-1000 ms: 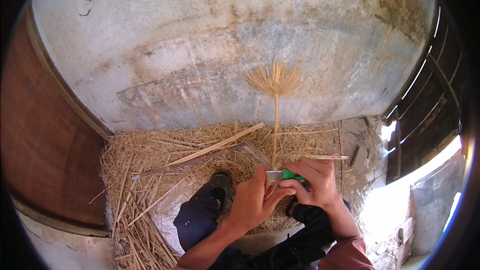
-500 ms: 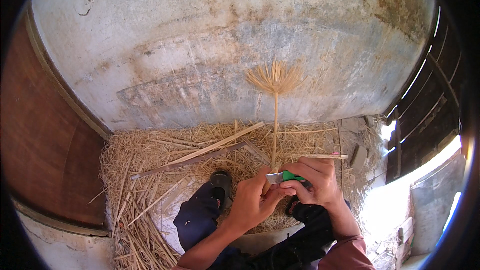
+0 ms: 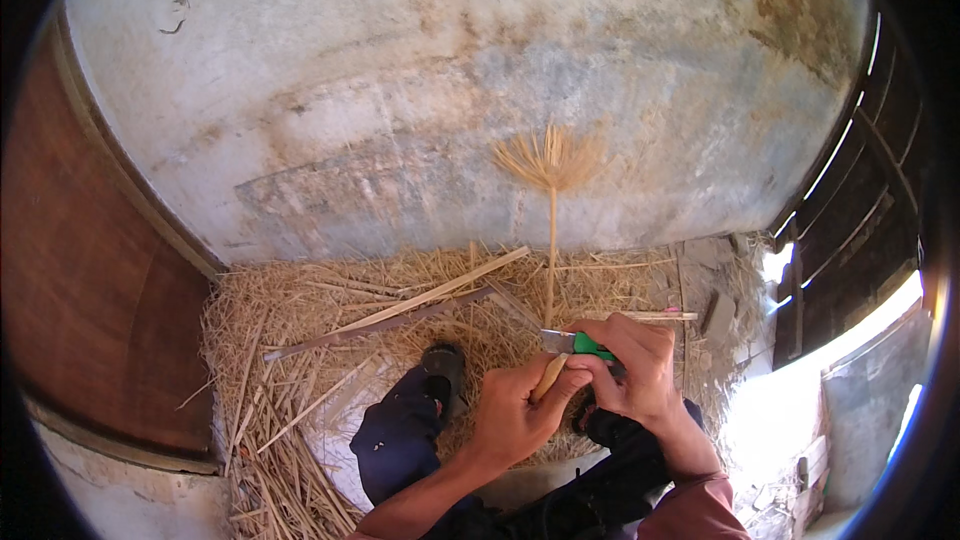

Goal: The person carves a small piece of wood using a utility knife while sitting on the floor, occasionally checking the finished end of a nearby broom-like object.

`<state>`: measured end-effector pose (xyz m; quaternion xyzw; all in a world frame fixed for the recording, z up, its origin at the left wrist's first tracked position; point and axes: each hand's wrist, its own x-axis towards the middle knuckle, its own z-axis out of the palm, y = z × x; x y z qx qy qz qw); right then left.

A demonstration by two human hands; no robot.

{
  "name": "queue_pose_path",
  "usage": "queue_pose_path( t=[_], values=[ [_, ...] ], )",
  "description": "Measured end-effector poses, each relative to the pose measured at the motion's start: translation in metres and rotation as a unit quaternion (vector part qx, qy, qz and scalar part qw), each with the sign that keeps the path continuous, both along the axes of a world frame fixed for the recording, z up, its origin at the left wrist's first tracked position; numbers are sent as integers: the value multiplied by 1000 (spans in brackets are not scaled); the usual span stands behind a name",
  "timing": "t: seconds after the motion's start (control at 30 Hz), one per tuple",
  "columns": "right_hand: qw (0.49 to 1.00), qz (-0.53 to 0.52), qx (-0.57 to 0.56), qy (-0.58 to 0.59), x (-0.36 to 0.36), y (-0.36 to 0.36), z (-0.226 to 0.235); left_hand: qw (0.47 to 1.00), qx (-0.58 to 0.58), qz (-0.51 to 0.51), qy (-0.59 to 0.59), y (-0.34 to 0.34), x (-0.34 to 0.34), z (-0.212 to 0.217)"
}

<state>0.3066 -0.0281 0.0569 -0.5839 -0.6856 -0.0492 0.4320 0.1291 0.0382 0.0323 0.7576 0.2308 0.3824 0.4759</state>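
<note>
Head view: a straw-strewn floor [image 3: 300,360] meets a stained plaster wall [image 3: 400,90], with a brown door [image 3: 90,270] at left and slatted openings at right; the left hand [image 3: 515,410] is clamped on a frayed-topped stalk [image 3: 551,240], which stands upright; the right hand [image 3: 635,370] grips a green-handled knife [image 3: 575,343] against it; nothing has visibly shifted since earlier.

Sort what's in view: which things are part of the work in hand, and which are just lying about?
In use: left hand holding frayed-top stalk; right hand holding green-handled knife.
Lying about: long flat slats, loose straw, stone pieces.
</note>
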Motion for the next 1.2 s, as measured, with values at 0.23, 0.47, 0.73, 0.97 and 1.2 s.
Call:
queue_pose_path(
  t=[0.23,0.47,0.73,0.97,1.2],
  values=[
    [986,18,-60,155,10,3,-3,896,-314,-307,-66,26,-16,-11],
    [986,45,-61,148,7,1,4,885,-316,-331,-84,31,-20,-16],
    [996,88,0,-11,1,-4,4,973,-137,-183,-42,34,-21,-17],
    [997,35,39,-57,-8,-2,0,986,-82,-145,12,28,-18,-6],
    [997,3,34,-75,-6,-4,0,997,30,-70,21,20,-14,-13]
  ],
)
